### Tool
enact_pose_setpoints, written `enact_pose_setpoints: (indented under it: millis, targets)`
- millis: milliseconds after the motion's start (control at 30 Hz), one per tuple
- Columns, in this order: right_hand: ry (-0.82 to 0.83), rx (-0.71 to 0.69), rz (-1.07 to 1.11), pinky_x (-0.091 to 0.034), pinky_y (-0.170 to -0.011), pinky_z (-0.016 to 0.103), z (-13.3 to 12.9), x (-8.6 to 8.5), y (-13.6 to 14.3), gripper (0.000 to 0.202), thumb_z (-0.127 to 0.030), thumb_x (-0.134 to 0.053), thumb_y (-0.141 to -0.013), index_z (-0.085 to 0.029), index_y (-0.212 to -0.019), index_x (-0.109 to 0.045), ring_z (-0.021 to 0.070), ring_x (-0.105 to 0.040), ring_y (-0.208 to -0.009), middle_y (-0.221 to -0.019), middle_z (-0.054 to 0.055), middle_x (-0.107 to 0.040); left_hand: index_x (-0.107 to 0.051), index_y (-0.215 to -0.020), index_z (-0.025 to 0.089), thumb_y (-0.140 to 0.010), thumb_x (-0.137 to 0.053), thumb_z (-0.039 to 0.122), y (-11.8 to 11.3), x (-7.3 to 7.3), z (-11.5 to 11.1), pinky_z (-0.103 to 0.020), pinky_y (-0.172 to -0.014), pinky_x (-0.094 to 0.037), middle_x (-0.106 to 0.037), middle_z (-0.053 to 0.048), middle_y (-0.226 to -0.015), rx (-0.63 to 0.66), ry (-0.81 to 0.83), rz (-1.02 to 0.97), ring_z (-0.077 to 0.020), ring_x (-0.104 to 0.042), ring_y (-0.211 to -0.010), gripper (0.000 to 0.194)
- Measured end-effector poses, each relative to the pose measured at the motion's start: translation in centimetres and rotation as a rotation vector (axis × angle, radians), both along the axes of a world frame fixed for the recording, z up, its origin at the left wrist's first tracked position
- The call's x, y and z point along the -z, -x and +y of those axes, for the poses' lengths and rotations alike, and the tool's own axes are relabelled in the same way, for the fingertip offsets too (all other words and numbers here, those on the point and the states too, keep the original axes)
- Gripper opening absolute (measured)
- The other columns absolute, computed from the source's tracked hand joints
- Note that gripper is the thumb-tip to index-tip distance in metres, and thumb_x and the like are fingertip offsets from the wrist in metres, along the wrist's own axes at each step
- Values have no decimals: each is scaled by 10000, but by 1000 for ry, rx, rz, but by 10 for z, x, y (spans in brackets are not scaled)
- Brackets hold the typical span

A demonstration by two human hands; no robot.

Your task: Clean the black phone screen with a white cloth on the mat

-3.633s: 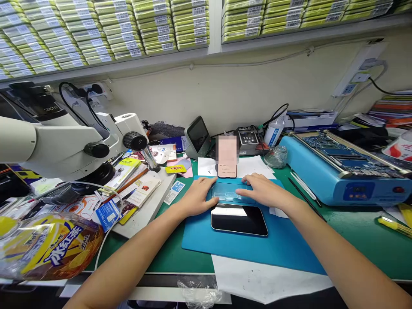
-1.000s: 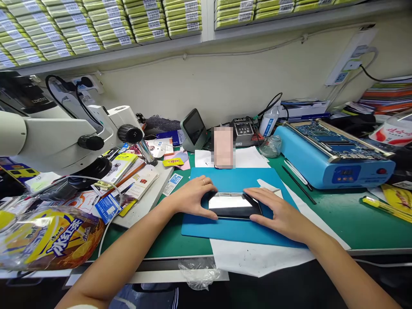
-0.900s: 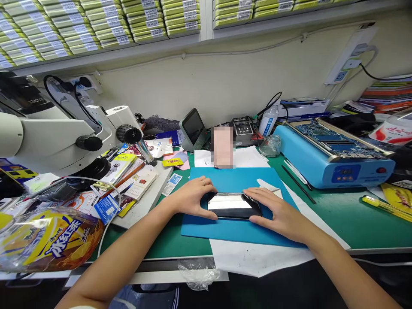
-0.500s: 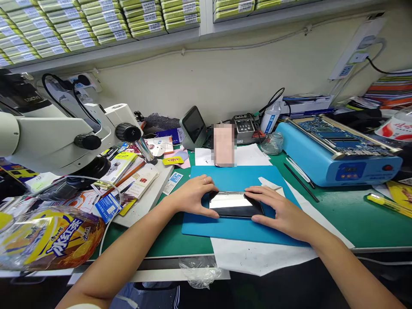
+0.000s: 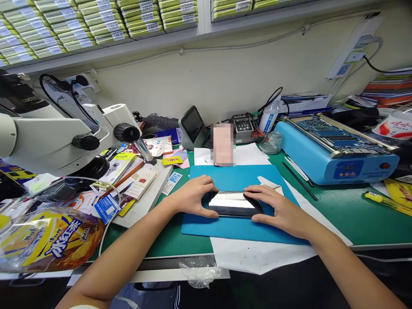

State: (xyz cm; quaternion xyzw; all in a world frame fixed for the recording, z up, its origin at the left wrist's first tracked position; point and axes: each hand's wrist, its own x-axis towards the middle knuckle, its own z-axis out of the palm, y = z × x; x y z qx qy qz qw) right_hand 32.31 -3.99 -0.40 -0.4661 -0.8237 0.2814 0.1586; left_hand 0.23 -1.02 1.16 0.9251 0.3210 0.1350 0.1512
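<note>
A black smartphone lies lengthwise on the blue mat, its glossy face up and reflecting a bright band. My left hand closes around its left end, thumb at the near edge and fingers at the far edge. At the right end, my right hand holds it the same way, fingers bent over the far corner and thumb along the near edge. White paper sticks out from under the mat. A small folded white sheet lies just beyond my right hand.
To the left stand a microscope and a bottle of tea. A blue heating station bearing a circuit board sits at right, with a black stick tool before it. Behind the mat are a glass jar and a small display.
The camera view has shifted very slightly. Both hands keep the same hold on the smartphone, which stays in place on the mat.
</note>
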Motion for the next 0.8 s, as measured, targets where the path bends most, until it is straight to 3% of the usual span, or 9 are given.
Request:
enact_pose_setpoints:
  millis: [600,800]
  targets:
    - [-31,-30,-38,-436,-1121,568,1,0,-1,690,-682,-643,-838,-306,-1415,-606,382,-463,-1400,-1510,89,-539,-671,-1170,169,-712,-799,610,-2,1,0,-350,-830,-500,-616,-87,-1028,0,-5,-9,-263,-591,-969,649]
    - [-34,-30,-47,-442,-1114,573,1,1,-1,702,-685,-652,-829,-314,-1423,-598,387,-467,-1395,-1508,87,-543,-676,-1172,153,-723,-770,656,-1,1,0,-353,-783,-488,-625,-87,-1005,14,-74,38,-260,-586,-931,681]
